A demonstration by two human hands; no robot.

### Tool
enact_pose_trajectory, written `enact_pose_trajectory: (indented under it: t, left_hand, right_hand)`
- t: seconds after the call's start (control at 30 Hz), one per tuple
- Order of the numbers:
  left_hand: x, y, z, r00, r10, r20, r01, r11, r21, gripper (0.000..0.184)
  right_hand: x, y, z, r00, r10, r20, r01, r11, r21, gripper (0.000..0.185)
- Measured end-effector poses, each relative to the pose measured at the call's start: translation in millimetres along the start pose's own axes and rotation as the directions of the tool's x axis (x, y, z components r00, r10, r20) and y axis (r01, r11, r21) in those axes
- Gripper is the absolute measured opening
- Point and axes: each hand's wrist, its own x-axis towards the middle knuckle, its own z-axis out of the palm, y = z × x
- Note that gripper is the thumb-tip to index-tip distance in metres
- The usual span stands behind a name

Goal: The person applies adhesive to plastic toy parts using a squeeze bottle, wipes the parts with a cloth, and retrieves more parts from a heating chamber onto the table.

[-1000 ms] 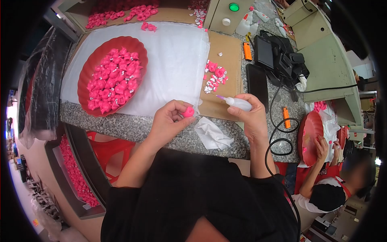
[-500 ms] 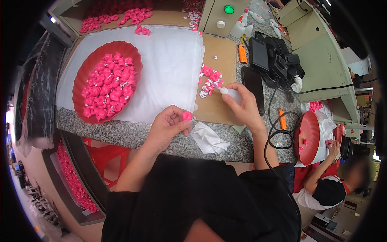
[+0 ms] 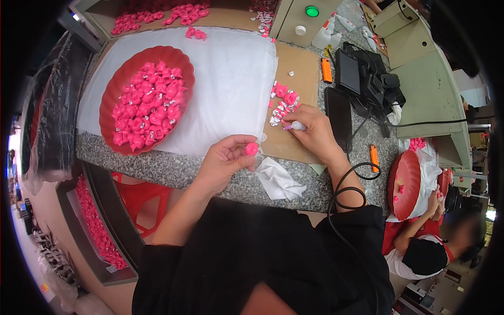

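Note:
Between thumb and fingers, my left hand (image 3: 229, 157) holds a small round pink piece (image 3: 251, 148) above the granite edge. My right hand (image 3: 314, 131) is closed around a small white bottle (image 3: 297, 126) with a purple tip pointing left. Its fingertips are low over the cardboard (image 3: 299, 68), beside a cluster of small pink and white pieces (image 3: 285, 97); whether they pinch one of these is too small to tell. A crumpled white cloth (image 3: 278, 179) lies just below, between the hands. To the left, a red scalloped tray (image 3: 107, 105) holds many pink pieces on white paper (image 3: 226, 79).
A black phone (image 3: 337, 118), an orange lighter (image 3: 326, 71) and black devices (image 3: 362, 79) lie at right. A black cable crosses my right forearm. Further right, a co-worker (image 3: 428, 252) sits by another red tray (image 3: 403, 184). A bin of pink pieces (image 3: 97, 226) stands below left.
My right hand has moved left to the pink and white cluster, its bottle turned more level and tucked into the fingers. The cable now lies over my right forearm. The co-worker's hands have moved away from their tray.

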Motion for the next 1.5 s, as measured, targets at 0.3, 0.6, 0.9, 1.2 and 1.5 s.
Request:
enact_pose_trajectory:
  t: [0.3, 0.6, 0.9, 1.2, 1.5]
  left_hand:
    - [-2.4, 0.0, 6.5, 1.0, -0.028, -0.013, 0.027, 0.999, -0.035, 0.029]
    - [-2.1, -11.7, 15.2, 0.998, 0.052, -0.044, -0.05, 0.998, 0.036, 0.023]
    - [-3.4, -14.1, 16.6, 0.997, 0.055, -0.056, -0.052, 0.998, 0.043, 0.023]
    - [-2.6, -12.8, 16.3, 0.997, 0.057, -0.058, -0.053, 0.997, 0.062, 0.022]
    - [-1.9, -12.3, 12.7, 0.998, 0.024, -0.057, -0.022, 1.0, 0.021, 0.02]
  right_hand:
    - [-9.6, -25.3, 8.7, 0.952, 0.305, -0.033, -0.234, 0.791, 0.566, 0.01]
    - [-44.3, -78.0, 36.7, 0.772, 0.577, 0.265, -0.34, 0.023, 0.94, 0.01]
    - [-46.5, -80.2, 42.9, 0.759, 0.586, 0.284, -0.376, 0.038, 0.926, 0.009]
    - [-48.1, -74.7, 46.7, 0.756, 0.564, 0.331, -0.427, 0.044, 0.903, 0.011]
    - [-46.1, -75.4, 46.9, 0.746, 0.589, 0.31, -0.455, 0.112, 0.883, 0.015]
